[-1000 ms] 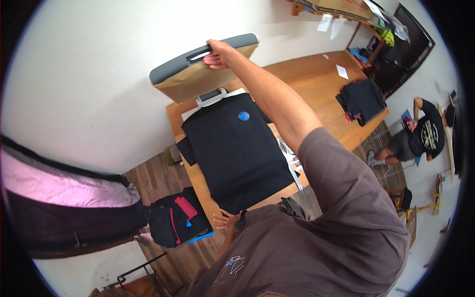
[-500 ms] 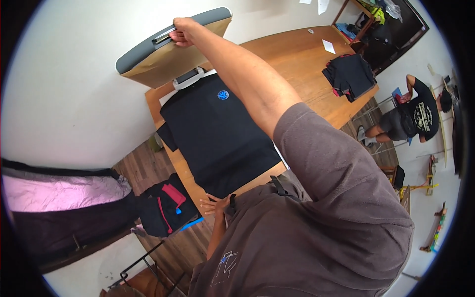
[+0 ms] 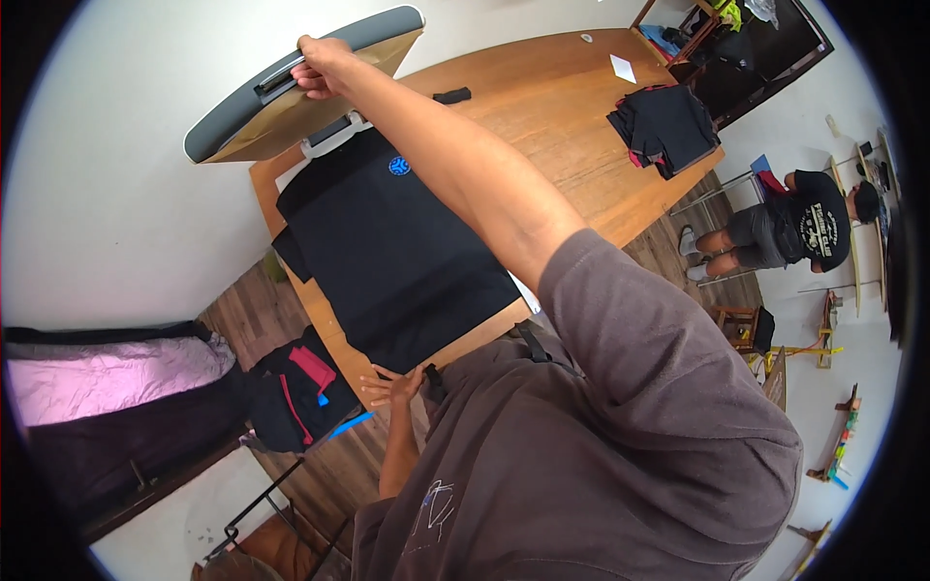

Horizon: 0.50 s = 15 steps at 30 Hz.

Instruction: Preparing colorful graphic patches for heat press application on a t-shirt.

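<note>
My right hand (image 3: 325, 68), arm stretched far out, is closed round the handle of the raised grey lid (image 3: 339, 48) of a heat press. A brownish sheet (image 3: 320, 108) covers the lid's underside. Below it a black T-shirt (image 3: 397, 247) lies flat over the press bed, a round blue emblem (image 3: 399, 166) on its upper part. Thin white edges of the bed show beside the shirt. Near the shirt's lower end, at the table's near edge, my left hand (image 3: 392, 387) is open with fingers spread; whether it touches the cloth I cannot tell.
The wooden table (image 3: 552, 107) carries a pile of dark garments (image 3: 666, 126), a white paper (image 3: 622, 69) and a small black item (image 3: 452, 96). More dark and red clothing (image 3: 295, 387) lies at lower left. A co-worker (image 3: 794, 223) stands at the right by a rack.
The whole view has shifted slightly, so the table and press sit further left. The lid stays raised in my right hand. A small black item now shows beyond my forearm.
</note>
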Tool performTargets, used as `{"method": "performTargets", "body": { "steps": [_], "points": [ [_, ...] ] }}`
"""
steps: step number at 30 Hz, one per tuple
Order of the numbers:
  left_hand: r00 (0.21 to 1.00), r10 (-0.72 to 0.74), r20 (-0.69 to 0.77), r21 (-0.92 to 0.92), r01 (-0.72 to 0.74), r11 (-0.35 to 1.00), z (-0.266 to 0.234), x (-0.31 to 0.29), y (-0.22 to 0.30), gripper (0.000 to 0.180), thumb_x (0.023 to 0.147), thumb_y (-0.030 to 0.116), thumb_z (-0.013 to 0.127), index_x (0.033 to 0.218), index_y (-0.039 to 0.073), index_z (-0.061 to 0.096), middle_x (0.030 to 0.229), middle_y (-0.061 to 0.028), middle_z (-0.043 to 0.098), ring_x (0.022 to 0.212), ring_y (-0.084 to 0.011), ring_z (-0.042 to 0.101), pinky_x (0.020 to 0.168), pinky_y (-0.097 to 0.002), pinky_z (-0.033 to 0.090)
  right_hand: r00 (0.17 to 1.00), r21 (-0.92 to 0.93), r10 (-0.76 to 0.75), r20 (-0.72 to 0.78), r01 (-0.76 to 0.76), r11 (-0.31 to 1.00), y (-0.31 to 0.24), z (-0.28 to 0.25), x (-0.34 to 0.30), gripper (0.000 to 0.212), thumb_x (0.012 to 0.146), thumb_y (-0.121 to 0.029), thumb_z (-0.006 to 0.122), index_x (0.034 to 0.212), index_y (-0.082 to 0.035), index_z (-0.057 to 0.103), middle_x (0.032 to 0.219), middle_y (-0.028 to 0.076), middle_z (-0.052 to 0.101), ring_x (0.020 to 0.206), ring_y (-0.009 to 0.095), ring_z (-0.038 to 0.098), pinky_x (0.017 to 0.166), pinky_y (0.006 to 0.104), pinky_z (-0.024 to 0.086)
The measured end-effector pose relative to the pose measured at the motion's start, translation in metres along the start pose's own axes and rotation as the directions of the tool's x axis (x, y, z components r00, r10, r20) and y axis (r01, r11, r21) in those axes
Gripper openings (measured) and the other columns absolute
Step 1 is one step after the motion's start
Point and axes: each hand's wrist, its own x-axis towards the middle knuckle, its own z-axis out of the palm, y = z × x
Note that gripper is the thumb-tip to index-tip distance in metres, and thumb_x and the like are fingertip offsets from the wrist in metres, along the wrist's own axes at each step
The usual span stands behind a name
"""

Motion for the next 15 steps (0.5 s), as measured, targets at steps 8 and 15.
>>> {"method": "performTargets", "body": {
  "steps": [8, 15],
  "points": [
    [0.998, -0.054, 0.015, -0.001, 0.054, 0.999, -0.023, -0.013, 0.021, 0.15, 0.055, 0.093, 0.058, 0.15, 0.016, -0.028, 0.146, -0.0279, -0.043, 0.135, -0.0482, -0.04, 0.1, -0.078, -0.012, 0.997, 0.054, -0.024, 0.067, 0.02, 0.998, 0.055, -0.032, -0.063, 0.042, 0.088, -0.038, 0.051, 0.075, 0.0, 0.063, 0.062, 0.005, 0.06, 0.047, 0.014, 0.055, 0.047, 0.0324, 0.049],
    [0.997, -0.069, 0.033, -0.001, 0.069, 0.998, -0.042, -0.017, 0.034, 0.15, 0.056, 0.093, 0.058, 0.15, 0.015, -0.029, 0.146, -0.0282, -0.043, 0.135, -0.0485, -0.04, 0.1, -0.0781, -0.011, 0.998, 0.076, 0.054, 0.041, -0.057, 0.995, 0.129, -0.053, -0.114, 0.045, 0.089, -0.045, 0.057, 0.072, -0.004, 0.062, 0.06, 0.0, 0.057, 0.049, 0.011, 0.055, 0.048, 0.0262, 0.048]
  ]
}}
